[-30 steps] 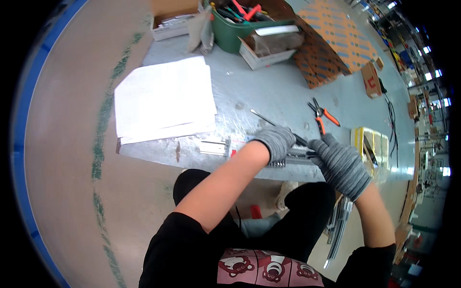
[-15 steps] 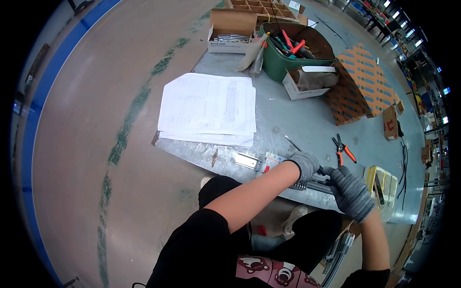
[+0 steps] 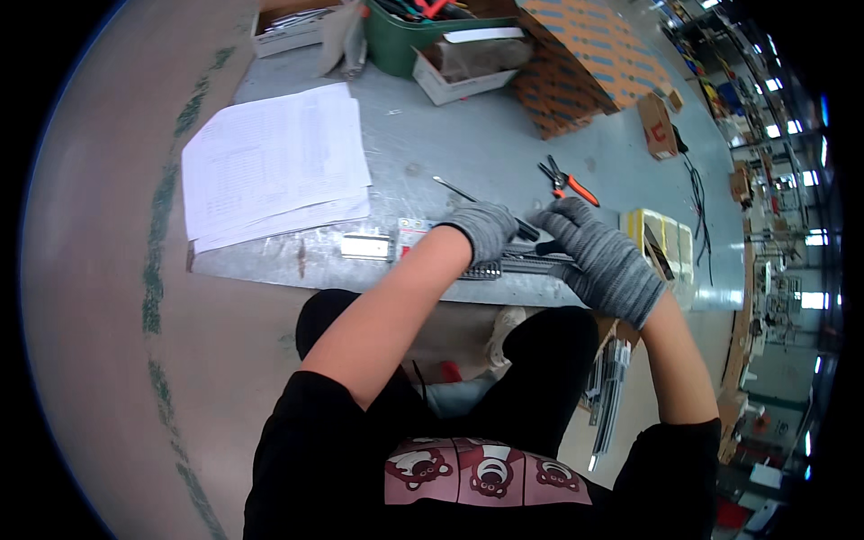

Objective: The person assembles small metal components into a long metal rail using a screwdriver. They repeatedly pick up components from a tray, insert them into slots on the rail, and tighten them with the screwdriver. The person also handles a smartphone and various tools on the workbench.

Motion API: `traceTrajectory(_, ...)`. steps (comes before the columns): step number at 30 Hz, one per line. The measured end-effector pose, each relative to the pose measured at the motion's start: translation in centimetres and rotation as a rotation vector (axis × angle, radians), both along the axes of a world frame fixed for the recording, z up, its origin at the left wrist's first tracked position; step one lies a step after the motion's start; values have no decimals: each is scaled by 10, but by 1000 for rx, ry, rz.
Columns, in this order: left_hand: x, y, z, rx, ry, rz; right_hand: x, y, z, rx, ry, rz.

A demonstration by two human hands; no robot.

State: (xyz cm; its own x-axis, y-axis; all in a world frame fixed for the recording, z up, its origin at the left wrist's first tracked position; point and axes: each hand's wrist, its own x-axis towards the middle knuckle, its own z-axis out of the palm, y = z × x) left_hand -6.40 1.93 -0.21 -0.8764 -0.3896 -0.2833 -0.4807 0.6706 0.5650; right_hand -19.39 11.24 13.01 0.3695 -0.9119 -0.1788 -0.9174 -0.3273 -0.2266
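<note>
My left hand [image 3: 486, 231], in a grey knitted glove, is closed over a dark strip of small parts [image 3: 489, 270] at the table's near edge. What its fingers grip is hidden. A screwdriver [image 3: 457, 190] runs behind that hand, its thin shaft showing on the far side and a black handle on the right. Just right of it, my right hand [image 3: 607, 261], gloved alike, has its fingers curled round a small dark piece I cannot make out. Grey rails [image 3: 535, 261] lie between the hands. Orange-handled wire strippers [image 3: 569, 182] rest beyond the right hand.
Left on the metal table [image 3: 405, 135] are stacked papers [image 3: 274, 166] and a short silver rail [image 3: 366, 247]. Farther off stand a green tool bin [image 3: 391, 45], a white box [image 3: 472, 72] and a patterned carton [image 3: 594, 54]. A yellow-edged container [image 3: 670, 236] sits at right.
The view has shifted, so the table sits higher and farther left. My right hand has turned, with its fingers reaching farther left beside the left hand. My left hand stays by the screwdriver.
</note>
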Motion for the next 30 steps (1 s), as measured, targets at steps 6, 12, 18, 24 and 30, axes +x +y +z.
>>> traceTrajectory(6,1,0,-13,4,42,8,-1,5,-5,33,234,-113)
traceTrajectory(12,-1,-2,-22,38,26,32,7,-1,1,196,325,-172)
traceTrajectory(18,-3,-1,-21,37,-3,22,4,1,-3,188,345,-153)
traceTrajectory(24,0,-1,-17,21,17,14,-5,4,0,51,176,-49)
traceTrajectory(30,3,0,-15,0,46,12,8,4,2,98,277,-171)
